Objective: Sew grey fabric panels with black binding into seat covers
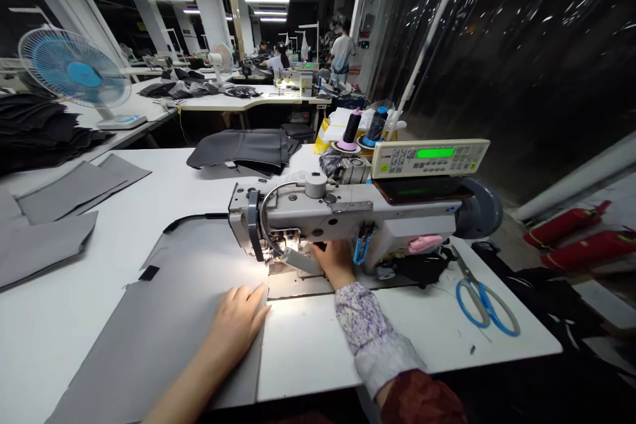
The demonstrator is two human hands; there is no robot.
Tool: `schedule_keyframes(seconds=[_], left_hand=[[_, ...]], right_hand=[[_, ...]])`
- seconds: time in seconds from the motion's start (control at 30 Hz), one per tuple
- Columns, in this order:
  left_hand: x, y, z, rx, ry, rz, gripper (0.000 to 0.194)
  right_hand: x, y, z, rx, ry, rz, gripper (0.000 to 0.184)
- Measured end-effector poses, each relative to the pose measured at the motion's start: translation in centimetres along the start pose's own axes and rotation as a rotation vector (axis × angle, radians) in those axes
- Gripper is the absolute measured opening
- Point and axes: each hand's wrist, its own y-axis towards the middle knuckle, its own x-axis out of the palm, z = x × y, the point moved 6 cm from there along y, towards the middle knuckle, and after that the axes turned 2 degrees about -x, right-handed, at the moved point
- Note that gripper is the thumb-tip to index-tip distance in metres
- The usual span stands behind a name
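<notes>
A large grey fabric panel [163, 305] lies flat on the white table, its far edge reaching the head of a sewing machine [318, 209]. My left hand [236, 318] rests on the panel's right edge, fingers stretched out toward the lit needle area. Under the machine's arm, behind the needle, is my right hand [335, 262]; its fingertips are partly hidden by machine parts, so what they touch does not show. Black binding [199, 218] runs along the panel's far edge, and a small black tab [149, 273] sits near its left side.
Blue-handled scissors [484, 301] lie right of the machine. A control panel [431, 158] and thread cones [352, 129] stand behind it. Dark cut pieces [243, 149] lie at the back, grey pieces [79, 189] at left, near a fan [82, 73]. Co-workers are farther off.
</notes>
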Motion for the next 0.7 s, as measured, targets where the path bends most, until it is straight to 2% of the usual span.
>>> schedule_keyframes(seconds=[0.1, 0.2, 0.37, 0.47, 0.53, 0.6, 0.7], left_hand=[[-0.2, 0.2, 0.4, 0.012, -0.08, -0.006, 0.041], [-0.2, 1.1, 1.9, 0.043, -0.257, 0.013, 0.04], [0.9, 5.6, 6.8, 0.105, -0.71, 0.034, 0.044], [2.4, 8.3, 8.6, 0.019, -0.92, 0.006, 0.04], [2.8, 9.2, 9.2, -0.008, -0.966, 0.017, 0.029], [2.6, 9.2, 9.5, 0.034, -0.972, 0.039, 0.02], [1.2, 7.4, 8.6, 0.06, -0.94, 0.081, 0.022]], right_hand=[[0.4, 0.4, 0.2, 0.026, 0.003, 0.034, 0.018], [-0.3, -1.2, 0.1, 0.041, 0.003, 0.066, 0.026], [-1.8, -4.7, -1.3, -0.022, -0.019, 0.055, 0.042], [-2.3, -5.8, -2.6, -0.07, -0.033, 0.019, 0.057], [-2.4, -6.2, -3.6, -0.068, -0.027, -0.025, 0.069], [-2.3, -6.5, -4.6, -0.065, 0.015, -0.071, 0.075], [-2.3, -7.0, -5.7, -0.091, 0.114, -0.098, 0.08]])
